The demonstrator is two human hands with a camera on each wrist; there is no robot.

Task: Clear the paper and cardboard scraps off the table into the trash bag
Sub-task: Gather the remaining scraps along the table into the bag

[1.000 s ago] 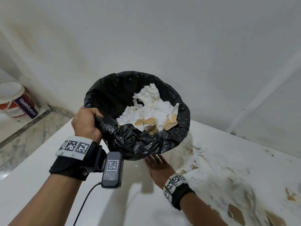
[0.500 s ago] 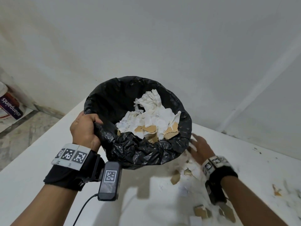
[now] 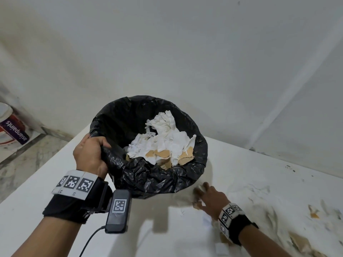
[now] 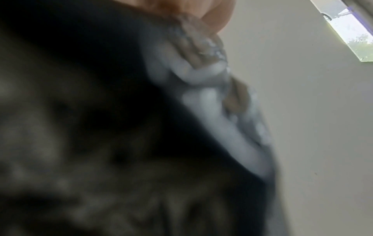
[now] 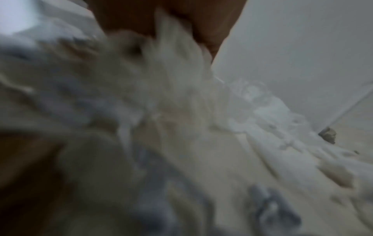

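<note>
Here left hand (image 3: 89, 156) grips trash bag (image 3: 157, 179) rim.

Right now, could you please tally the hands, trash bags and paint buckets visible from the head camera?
Hands: 2, the left hand gripping the bag rim and the right hand on the table scraps.
Trash bags: 1, the black trash bag.
Paint buckets: 1, the paint bucket.
Total: 4

White table (image 3: 61, 184), corner against the wall. Loose white paper scraps (image 3: 263, 204) spread over its right side, blurred. Brown cardboard bits (image 3: 313, 214) mixed in near the right edge, more at the lower right (image 3: 300, 243). Small white scrap (image 3: 221, 249) near the front edge. Right hand (image 3: 209, 199) lies flat on the scraps, fingers spread. Few dark specks (image 3: 289, 167) by the wall.
</note>
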